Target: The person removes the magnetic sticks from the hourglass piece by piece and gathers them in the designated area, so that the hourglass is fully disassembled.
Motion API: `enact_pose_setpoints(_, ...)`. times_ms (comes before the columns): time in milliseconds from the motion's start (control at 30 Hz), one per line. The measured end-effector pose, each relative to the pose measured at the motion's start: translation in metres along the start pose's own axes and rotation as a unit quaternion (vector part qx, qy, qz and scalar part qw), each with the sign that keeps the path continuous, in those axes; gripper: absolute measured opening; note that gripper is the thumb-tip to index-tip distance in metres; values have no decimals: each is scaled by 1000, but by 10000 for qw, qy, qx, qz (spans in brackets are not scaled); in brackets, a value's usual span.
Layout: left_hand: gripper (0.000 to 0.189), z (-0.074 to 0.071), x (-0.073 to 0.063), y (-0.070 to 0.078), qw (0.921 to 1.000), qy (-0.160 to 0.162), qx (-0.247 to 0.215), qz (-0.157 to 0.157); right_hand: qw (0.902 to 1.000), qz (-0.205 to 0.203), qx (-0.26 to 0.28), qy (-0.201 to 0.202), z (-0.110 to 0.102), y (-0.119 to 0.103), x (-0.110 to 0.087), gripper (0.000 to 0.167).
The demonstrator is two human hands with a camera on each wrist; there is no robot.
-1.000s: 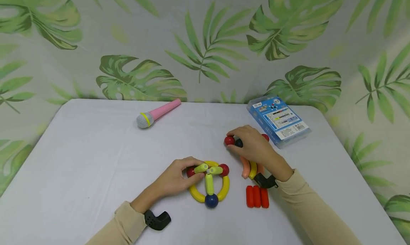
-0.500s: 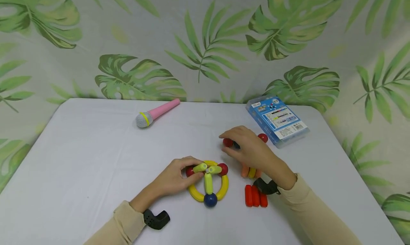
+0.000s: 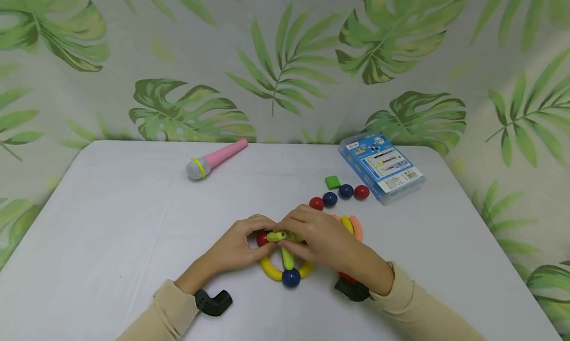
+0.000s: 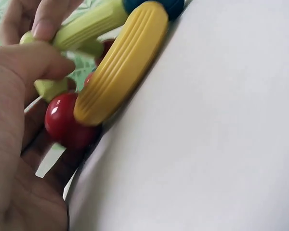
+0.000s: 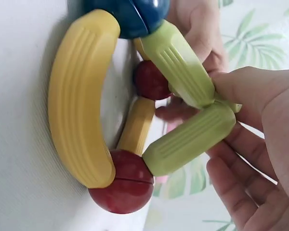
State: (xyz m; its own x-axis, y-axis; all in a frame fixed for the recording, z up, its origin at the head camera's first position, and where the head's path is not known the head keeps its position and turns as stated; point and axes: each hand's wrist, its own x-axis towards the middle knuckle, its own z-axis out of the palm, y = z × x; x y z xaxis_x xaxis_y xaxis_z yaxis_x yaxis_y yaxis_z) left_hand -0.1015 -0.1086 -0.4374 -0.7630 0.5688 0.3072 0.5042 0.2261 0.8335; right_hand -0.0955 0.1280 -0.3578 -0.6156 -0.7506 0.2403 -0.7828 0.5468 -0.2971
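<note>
1. Left hand [image 3: 233, 244]: curled round left side of frame [image 3: 269, 270], at red ball [image 3: 262, 239]; suggest bracing only.
2. Frame: on table [image 3: 133, 222], between hands; keep base flat.
3. Right hand [image 3: 318, 236]: pinches green rods [image 3: 287, 258] atop frame; light, even pressure should align tips.

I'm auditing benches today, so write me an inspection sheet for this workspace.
Surface: white table
Job's things: yellow curved rods joined in a ring by red balls and a blue ball; light-green rods lean inward
Clutter: pink microphone, blue box, green block, four loose balls, loose curved rods partly hidden
Hands: left hand holds the ring at a red ball; right hand pinches light-green rods near their inner ends
Cables: nothing seen
Surroundings: leaf-patterned backdrop
</note>
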Motion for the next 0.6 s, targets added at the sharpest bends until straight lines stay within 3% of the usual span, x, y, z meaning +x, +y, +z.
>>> enact_pose_setpoints(200, 28, -8, -3, -11, 9993, 113, 193, 284, 9997, 166, 161, 43, 6, -2, -1, 25)
enact_pose_setpoints(433, 25, -9, -2, -12, 9992, 3, 108, 377, 9981, -439, -3, 427, 9, -4, -3, 24)
enact_pose_setpoints(600, 25, -8, 0, -12, 9991, -34, 17, 425, 9968, -562, 56, 565, 9, -3, -8, 28)
